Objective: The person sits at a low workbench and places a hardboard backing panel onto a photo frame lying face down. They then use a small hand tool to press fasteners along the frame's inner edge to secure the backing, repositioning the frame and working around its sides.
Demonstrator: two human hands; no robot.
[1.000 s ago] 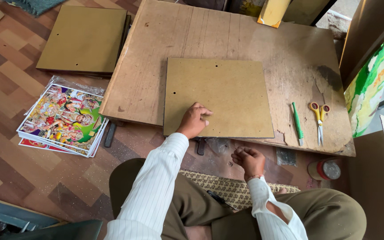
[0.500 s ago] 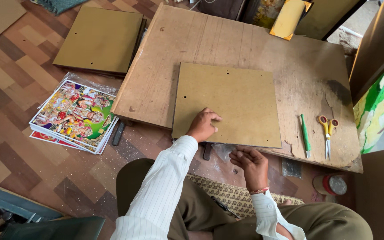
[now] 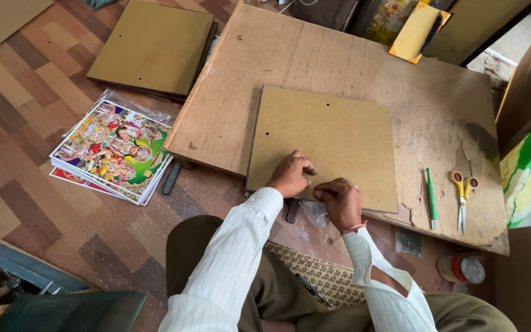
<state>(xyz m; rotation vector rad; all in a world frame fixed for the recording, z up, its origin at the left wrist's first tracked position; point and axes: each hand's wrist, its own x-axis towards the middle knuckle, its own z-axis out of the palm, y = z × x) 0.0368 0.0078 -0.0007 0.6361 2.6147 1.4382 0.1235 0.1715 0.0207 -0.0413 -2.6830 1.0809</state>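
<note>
left hand (image 3: pixel 290 174) curled on the near edge of the square brown board (image 3: pixel 327 144), right hand (image 3: pixel 339 201) pinching that edge, maybe something tiny, scissors (image 3: pixel 463 195) off right

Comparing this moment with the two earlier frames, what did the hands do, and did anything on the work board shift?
The right hand came up from near the lap to the near edge of the brown hardboard sheet, meeting the left hand, which stays resting there. Whether either hand grips the sheet is unclear. The sheet, the scissors, the green pen and the stack of colourful prints lie as before.
</note>
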